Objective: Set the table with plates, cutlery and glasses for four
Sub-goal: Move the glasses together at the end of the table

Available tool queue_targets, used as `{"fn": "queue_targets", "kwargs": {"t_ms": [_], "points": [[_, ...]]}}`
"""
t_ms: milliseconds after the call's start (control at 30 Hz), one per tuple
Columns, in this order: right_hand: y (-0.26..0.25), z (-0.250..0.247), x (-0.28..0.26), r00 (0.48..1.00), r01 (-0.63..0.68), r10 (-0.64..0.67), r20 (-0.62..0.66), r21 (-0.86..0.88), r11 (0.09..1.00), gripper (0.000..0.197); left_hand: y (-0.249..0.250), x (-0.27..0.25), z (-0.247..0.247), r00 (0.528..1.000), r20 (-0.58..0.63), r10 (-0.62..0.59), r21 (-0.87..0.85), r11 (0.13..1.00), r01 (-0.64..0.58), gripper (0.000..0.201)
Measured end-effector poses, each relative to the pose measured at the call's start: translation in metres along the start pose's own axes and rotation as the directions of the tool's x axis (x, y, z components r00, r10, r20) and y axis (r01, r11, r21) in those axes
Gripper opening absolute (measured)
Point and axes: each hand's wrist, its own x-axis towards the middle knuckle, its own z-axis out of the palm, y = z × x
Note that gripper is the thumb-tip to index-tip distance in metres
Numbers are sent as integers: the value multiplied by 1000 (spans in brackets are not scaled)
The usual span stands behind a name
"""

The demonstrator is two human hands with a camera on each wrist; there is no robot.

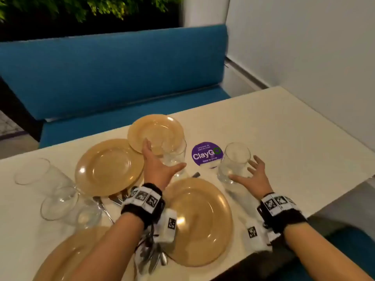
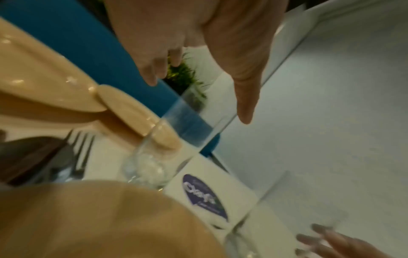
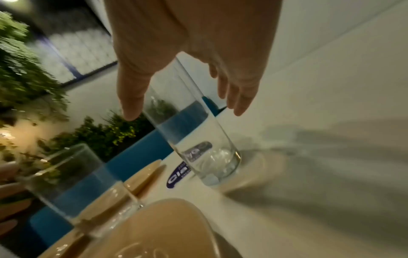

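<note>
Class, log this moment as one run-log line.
left hand: open, at clear drinking glass | right hand: open, around second clear glass | round amber plates: four out

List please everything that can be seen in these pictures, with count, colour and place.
plates: four, amber, left and near part of table, far two overlapping
glasses: four, clear; two at left edge, two near the sticker
cutlery: count unclear, silver, between and under the plates
sticker: one, purple, table middle
table: one, cream
bench: one, blue, behind table
plants: green, above bench
left hand: open, at middle glass
right hand: open, around right glass
</note>
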Motion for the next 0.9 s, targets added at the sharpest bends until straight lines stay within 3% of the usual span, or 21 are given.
{"fn": "queue_targets", "kwargs": {"t_ms": [133,300,400,500,700,900], "points": [[2,22,22,999,33,-33,-36,20,999,102,-17,33,8,996,61,-63,-34,997,66,130],[14,39,34,995,64,-61,-84,30,998,87,-21,48,20,991,132,36,77,996,-46,100],[14,44,39,989,99,-99,-110,-2,995,73,-20,54,28,992,123,26,78,996,-36,81],[13,40,47,985,142,-144,-92,-25,990,69,-15,59,36,994,107,35,108,993,-47,74],[-7,0,94,966,227,-223,-132,13,974,71,25,74,77,986,99,132,105,984,-143,72],[-26,-84,176,966,258,-258,-21,10,966,72,69,87,177,996,50,77,0,997,-78,67]]}}
